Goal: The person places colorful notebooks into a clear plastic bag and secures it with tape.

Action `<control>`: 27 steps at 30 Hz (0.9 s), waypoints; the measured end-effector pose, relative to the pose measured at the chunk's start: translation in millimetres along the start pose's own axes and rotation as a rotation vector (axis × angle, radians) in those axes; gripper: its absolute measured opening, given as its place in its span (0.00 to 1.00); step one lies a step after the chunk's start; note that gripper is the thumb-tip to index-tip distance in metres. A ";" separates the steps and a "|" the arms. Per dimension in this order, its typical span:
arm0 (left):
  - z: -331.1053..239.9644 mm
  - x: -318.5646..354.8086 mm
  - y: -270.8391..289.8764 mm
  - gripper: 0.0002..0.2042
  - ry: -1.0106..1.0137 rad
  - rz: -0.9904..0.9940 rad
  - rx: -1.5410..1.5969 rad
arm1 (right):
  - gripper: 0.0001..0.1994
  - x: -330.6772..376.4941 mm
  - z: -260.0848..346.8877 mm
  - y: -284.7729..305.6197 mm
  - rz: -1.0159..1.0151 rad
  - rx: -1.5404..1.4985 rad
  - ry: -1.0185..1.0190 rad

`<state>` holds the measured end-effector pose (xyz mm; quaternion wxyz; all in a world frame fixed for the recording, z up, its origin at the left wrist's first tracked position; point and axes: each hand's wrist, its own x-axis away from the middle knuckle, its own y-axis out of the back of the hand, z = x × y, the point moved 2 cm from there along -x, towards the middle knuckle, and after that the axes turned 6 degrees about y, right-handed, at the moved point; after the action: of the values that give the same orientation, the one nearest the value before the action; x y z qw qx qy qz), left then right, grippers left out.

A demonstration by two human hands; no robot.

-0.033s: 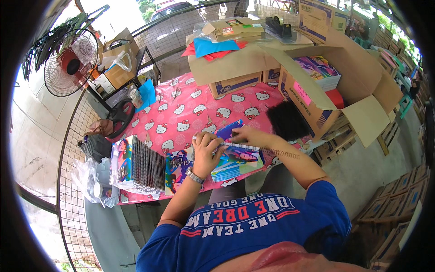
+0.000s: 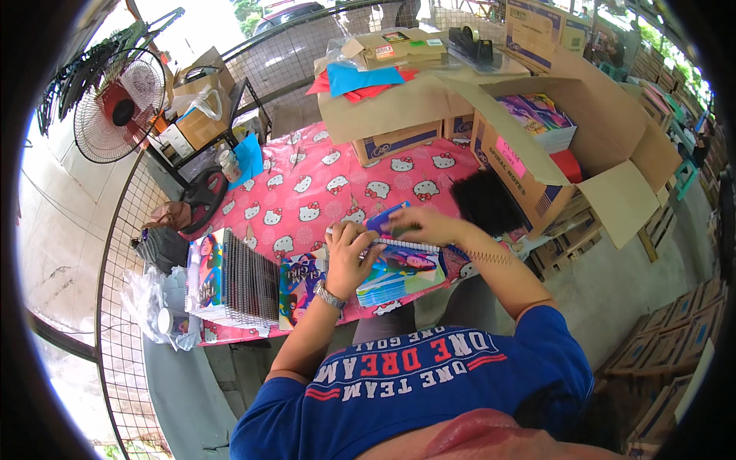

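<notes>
Left hand (image 2: 353, 249) — curled, gripping notebook (image 2: 410, 259). Right hand (image 2: 416, 225) — bent near its far edge, hold unclear; coil (image 2: 488, 257) right of it. Notebook pile (image 2: 239, 277) left of left hand.

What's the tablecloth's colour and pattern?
Pink tablecloth, patterned with white cat faces and red bows; shows best in head view.

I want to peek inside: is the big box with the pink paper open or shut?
Open. The box has its flaps spread outward, and colourful books show inside.
</notes>
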<state>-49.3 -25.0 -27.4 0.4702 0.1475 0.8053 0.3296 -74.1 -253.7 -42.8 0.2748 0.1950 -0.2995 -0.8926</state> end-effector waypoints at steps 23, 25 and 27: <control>-12.6 -18.3 -3.3 0.16 0.045 0.061 0.029 | 0.27 -1.8 42.2 33.9 -0.024 -0.867 0.276; -14.1 -20.3 -1.5 0.16 0.057 0.075 0.029 | 0.27 -4.7 34.6 31.7 0.044 -0.360 -0.026; -13.0 -19.4 -1.7 0.17 0.029 0.075 0.031 | 0.28 -6.0 23.3 30.2 0.065 -0.225 -0.119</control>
<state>-50.3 -41.9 -11.4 0.4433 0.1799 0.8110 0.3368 -70.1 -260.3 -4.9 0.3053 0.1000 -0.2195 -0.9212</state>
